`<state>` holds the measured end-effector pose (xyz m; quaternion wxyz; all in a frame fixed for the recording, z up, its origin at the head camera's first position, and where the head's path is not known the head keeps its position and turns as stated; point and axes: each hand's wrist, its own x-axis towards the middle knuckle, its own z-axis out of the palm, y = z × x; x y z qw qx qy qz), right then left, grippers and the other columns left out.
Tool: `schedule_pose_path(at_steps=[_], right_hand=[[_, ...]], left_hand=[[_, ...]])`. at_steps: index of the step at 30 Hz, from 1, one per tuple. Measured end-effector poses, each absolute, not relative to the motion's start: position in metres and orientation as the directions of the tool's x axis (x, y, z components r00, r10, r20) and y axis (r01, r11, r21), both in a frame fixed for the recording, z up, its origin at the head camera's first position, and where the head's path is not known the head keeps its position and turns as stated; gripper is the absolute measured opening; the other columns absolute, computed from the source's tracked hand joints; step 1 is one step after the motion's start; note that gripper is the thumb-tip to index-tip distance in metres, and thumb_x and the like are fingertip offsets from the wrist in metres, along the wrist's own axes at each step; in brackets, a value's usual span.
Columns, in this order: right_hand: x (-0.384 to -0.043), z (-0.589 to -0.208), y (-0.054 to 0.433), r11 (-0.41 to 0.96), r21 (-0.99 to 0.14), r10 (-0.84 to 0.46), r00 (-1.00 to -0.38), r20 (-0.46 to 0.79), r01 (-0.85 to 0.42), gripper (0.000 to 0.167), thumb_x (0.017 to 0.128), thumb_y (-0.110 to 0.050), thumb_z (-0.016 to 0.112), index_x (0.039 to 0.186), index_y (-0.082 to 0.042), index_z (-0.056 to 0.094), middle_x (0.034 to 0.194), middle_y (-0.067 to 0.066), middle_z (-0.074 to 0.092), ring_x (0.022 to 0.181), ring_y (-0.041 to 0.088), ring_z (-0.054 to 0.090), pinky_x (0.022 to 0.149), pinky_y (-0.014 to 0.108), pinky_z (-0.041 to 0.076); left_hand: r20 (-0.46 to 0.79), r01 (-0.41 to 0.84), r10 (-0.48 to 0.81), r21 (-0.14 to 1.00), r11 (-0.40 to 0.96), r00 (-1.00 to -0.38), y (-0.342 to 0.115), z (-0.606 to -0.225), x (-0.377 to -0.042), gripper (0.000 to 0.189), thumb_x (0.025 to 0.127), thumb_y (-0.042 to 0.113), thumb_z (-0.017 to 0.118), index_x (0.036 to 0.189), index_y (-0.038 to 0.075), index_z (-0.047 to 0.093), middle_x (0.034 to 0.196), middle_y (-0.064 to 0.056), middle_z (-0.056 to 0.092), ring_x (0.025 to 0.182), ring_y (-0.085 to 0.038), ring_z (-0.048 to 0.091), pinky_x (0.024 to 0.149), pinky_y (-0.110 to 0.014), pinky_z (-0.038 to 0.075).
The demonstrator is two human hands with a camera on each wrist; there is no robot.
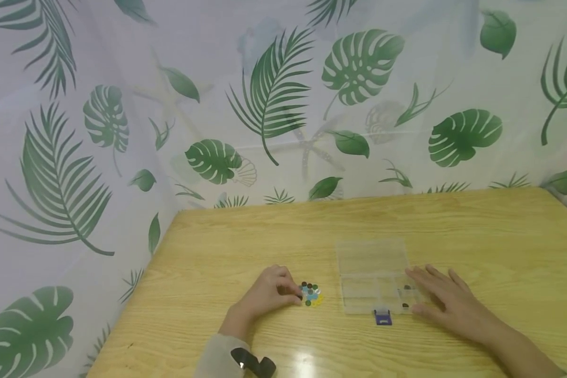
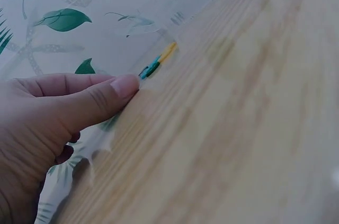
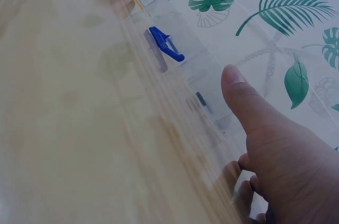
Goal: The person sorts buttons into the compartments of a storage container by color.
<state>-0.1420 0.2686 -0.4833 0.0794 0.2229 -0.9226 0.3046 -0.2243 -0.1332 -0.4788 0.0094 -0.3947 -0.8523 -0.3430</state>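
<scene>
Thumb and forefinger of my left hand [image 1: 270, 290] pinch a small dark disc [image 1: 300, 297] at the left edge of a pile. That pile of thin round discs [image 1: 312, 295] is blue, green, yellow, black and clear. My right hand [image 1: 446, 296] is spread at the right side of a clear plastic compartment box [image 1: 359, 294], fingers relaxed, holding nothing. Its fingertips lie by the box's right edge; whether they touch it I cannot tell. Two dark discs [image 1: 405, 305] sit in the right-hand compartments. The box's clear lid [image 1: 371, 256] lies folded back, away from me.
A blue latch [image 1: 383, 317] juts from the box's near side. The wood-grain table [image 1: 245, 236] ends at a leaf-patterned cloth [image 1: 283, 173] behind and to the left. On the left sleeve sits a black strap [image 1: 248, 361].
</scene>
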Motion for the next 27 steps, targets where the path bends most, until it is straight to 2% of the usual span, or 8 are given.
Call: schedule_pose_path(at_steps=[8, 18, 27], right_hand=[[-0.142, -0.483, 0.267, 0.707, -0.530, -0.365, -0.884, 0.293, -0.468, 0.068, 0.087, -0.027, 0.067, 0.146, -0.018, 0.036, 0.141, 0.025, 0.043, 0.130, 0.053, 0.029, 0.110, 0.060, -0.007], [-0.142, -0.485, 0.268, 0.710, -0.523, -0.364, -0.882, 0.299, -0.471, 0.068, 0.087, -0.026, 0.067, 0.146, -0.017, 0.036, 0.141, 0.025, 0.043, 0.130, 0.053, 0.029, 0.110, 0.060, -0.007], [-0.141, -0.484, 0.268, 0.711, -0.520, -0.367, -0.880, 0.300, -0.474, 0.068, 0.087, -0.026, 0.067, 0.146, -0.016, 0.036, 0.140, 0.025, 0.043, 0.128, 0.055, 0.030, 0.110, 0.060, -0.007]], left_hand=[[0.292, 0.697, 0.677, 0.552, 0.457, -0.676, -0.134, -0.481, -0.225, 0.010, 0.077, 0.031, 0.077, 0.083, 0.023, 0.075, 0.082, 0.015, 0.056, 0.078, -0.001, 0.043, 0.072, -0.018, 0.036], [0.181, 0.618, 0.664, 0.595, 0.513, -0.726, -0.130, -0.473, -0.221, 0.009, 0.080, 0.030, 0.076, 0.082, 0.022, 0.073, 0.077, 0.014, 0.054, 0.073, -0.003, 0.041, 0.069, -0.019, 0.036], [0.163, 0.613, 0.664, 0.587, 0.529, -0.730, -0.127, -0.468, -0.216, 0.006, 0.080, 0.026, 0.076, 0.079, 0.022, 0.072, 0.075, 0.014, 0.053, 0.074, -0.003, 0.042, 0.068, -0.018, 0.037]])
